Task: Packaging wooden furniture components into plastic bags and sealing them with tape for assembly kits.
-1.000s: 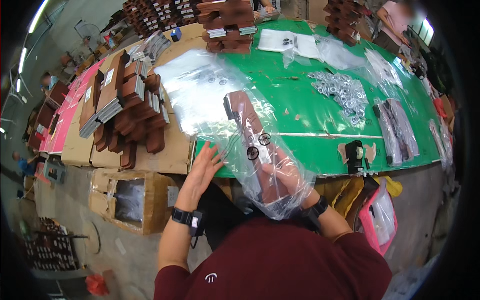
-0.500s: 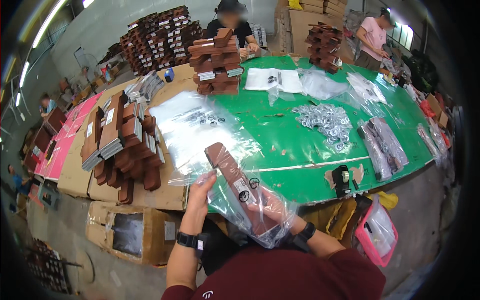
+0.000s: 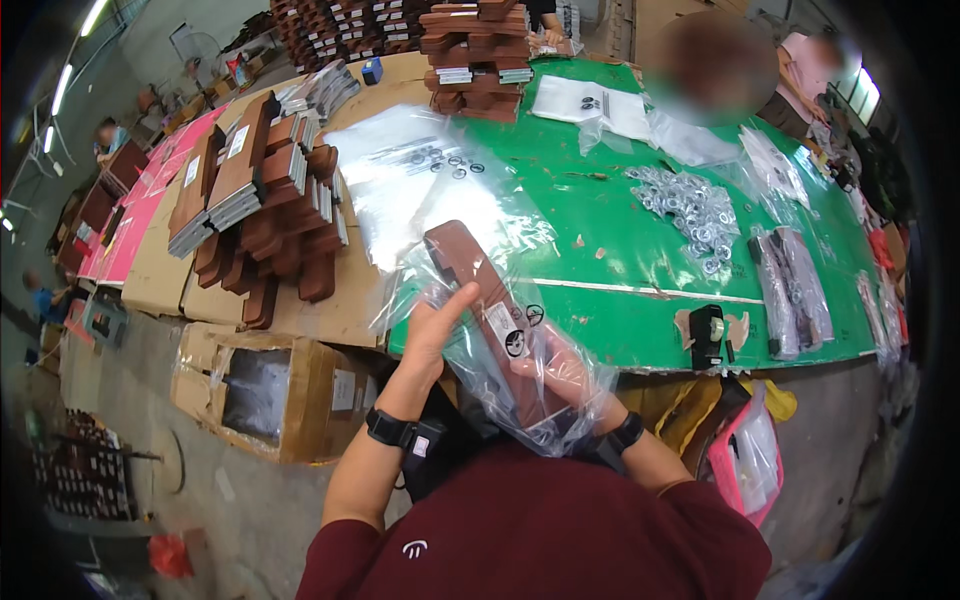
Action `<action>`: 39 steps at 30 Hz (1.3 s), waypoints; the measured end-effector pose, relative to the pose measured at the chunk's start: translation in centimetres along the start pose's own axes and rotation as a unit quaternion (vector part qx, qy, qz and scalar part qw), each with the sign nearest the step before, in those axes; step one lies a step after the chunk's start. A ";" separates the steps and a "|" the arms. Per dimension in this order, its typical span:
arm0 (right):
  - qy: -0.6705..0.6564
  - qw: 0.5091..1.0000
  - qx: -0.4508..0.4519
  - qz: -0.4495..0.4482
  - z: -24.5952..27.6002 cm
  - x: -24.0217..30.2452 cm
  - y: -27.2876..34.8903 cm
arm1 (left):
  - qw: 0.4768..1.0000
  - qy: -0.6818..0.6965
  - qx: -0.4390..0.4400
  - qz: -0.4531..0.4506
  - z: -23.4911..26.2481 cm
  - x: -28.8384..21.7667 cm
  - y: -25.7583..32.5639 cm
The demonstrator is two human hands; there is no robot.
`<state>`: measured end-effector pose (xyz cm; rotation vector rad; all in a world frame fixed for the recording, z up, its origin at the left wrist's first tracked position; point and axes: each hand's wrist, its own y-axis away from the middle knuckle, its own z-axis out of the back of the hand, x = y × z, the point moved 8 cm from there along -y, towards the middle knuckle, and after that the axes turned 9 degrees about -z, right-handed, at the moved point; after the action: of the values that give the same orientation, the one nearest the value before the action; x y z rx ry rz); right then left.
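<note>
Head view: brown board (image 3: 467, 254) is in a clear bag (image 3: 592, 402), slanted over near edge of green desk (image 3: 640, 325), far end up & left. R hand (image 3: 562, 372), seen thru film, holds it nr the lower end. L hand (image 3: 437, 328) at its left side, thumb up by the edge, fingers partly hidden; can't tell if gripping. Board stack (image 3: 268, 215) on cardboard (image 3: 345, 318) at left; loose grey rings (image 3: 690, 215) & blk tape holder (image 3: 706, 338) on desk, rt side.

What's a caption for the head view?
Left hand and right hand hold brown piece and clear bag near green tabletop.
</note>
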<state>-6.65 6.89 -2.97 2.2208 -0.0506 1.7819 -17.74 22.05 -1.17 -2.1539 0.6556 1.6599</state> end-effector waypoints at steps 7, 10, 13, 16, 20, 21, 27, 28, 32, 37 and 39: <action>0.139 0.989 -0.029 0.028 1.3 -0.9 0.3 | 0.986 0.011 0.087 0.140 -2.1 3.4 4.9; 0.082 0.996 -0.016 0.021 1.5 -1.8 0.8 | 0.985 0.004 0.106 0.136 -2.1 3.9 5.0; 0.219 0.972 -0.058 0.064 1.9 -0.1 -0.2 | 0.985 -0.006 0.109 0.136 -2.8 3.9 4.8; 0.061 0.998 0.033 -0.010 1.2 2.0 -0.8 | 0.995 0.030 0.043 0.090 -2.6 2.7 3.5; 0.115 0.993 0.027 0.004 4.3 2.5 0.8 | 0.995 0.088 -0.007 0.034 -0.8 1.1 0.6; 0.061 0.996 0.060 -0.015 5.5 -0.2 1.8 | 0.991 0.120 -0.023 0.047 -0.2 1.4 -0.4; -0.090 0.993 0.004 -0.070 6.9 -0.9 2.9 | 0.978 0.187 -0.069 0.059 -1.0 3.7 -2.7; -0.196 0.980 -0.007 -0.036 8.4 -0.1 2.3 | 0.974 0.214 -0.058 0.050 -1.3 4.0 -3.2; -0.108 0.990 0.078 0.038 11.8 3.5 2.8 | 0.943 0.300 -0.120 0.076 -2.5 7.6 -5.6; -0.156 0.988 -0.001 -0.003 15.7 2.0 3.7 | 0.944 0.241 -0.191 0.121 -2.7 11.7 -6.2; -0.094 0.993 -0.069 -0.004 15.2 0.7 3.5 | 0.953 0.186 -0.183 0.155 -2.7 11.6 -5.4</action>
<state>7.26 -0.14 -4.50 2.2761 -0.1987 1.5118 -10.17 23.38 -11.79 -2.7969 0.8877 1.6385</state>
